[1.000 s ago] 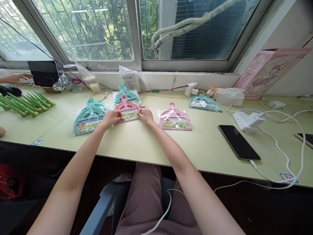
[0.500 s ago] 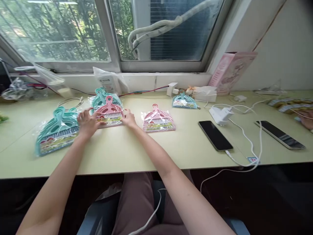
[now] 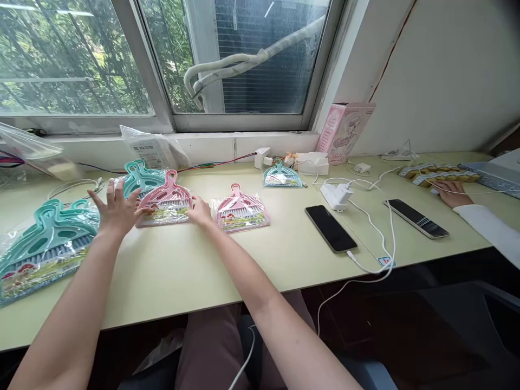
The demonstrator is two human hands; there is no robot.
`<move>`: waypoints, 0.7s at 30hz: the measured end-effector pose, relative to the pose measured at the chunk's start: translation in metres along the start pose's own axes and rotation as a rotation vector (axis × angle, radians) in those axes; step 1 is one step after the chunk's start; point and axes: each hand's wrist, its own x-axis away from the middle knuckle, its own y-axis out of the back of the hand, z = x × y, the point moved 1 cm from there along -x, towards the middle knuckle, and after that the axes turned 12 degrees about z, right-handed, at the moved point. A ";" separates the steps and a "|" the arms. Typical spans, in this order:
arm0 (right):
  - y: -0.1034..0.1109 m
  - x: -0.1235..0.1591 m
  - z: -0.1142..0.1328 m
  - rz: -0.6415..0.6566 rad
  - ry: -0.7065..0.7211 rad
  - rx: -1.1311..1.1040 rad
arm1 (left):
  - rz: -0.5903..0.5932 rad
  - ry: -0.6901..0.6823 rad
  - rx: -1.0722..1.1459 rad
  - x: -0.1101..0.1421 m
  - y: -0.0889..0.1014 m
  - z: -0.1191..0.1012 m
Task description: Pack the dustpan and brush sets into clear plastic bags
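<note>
A pink dustpan-and-brush set (image 3: 169, 199) in clear wrap lies in front of me, overlapping a teal set (image 3: 143, 177) behind it. My right hand (image 3: 200, 210) is closed at its right edge, the fingers partly hidden. Spread fingers mark my left hand (image 3: 115, 211) as open; its thumb reaches the pink set's lower left corner. To the left of that hand sits a stack of wrapped teal sets (image 3: 51, 238). Another pink set (image 3: 240, 210) lies just right of my right hand.
Farther back is a small teal set (image 3: 281, 176). To the right are a charging phone (image 3: 331, 228), a white power adapter (image 3: 336, 196) with loose cables, and a second phone (image 3: 417, 218). Another person's hand (image 3: 452, 194) rests by yellow packaged items (image 3: 439, 174). A pink box (image 3: 344, 132) stands by the wall.
The view has swung right, so more of the other person's arm shows. My left hand's fingers have lifted and spread away from the pink set. The right hand stays at its edge.
</note>
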 end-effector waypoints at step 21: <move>0.003 0.011 0.007 -0.005 -0.015 0.010 | 0.164 -0.132 0.290 -0.048 -0.035 -0.069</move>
